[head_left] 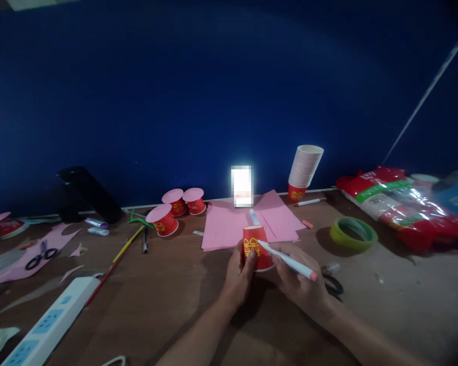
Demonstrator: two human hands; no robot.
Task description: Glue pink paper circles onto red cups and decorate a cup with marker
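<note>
My left hand [241, 274] grips a red paper cup [266, 258] with yellow lettering by its left side. The cup is upside down, its wider rim toward the table. In my right hand [301, 284] is a white marker pen [290, 261] with a reddish end. The pen's tip lies at the cup's upper front, by the yellow lettering. Just beyond the cup, several pink paper sheets [225, 223] are spread on the table. A pale capped tube or marker [254, 217] lies on them, partly behind the cup.
Red cups with pink discs [163, 220] stand left of the paper. A tilted cup stack [304, 168], green tape roll [353, 234] and red plastic bag [400, 203] are right. Scissors [41, 258] and a power strip [49, 325] lie left; a bright blurred screen [241, 186] is ahead.
</note>
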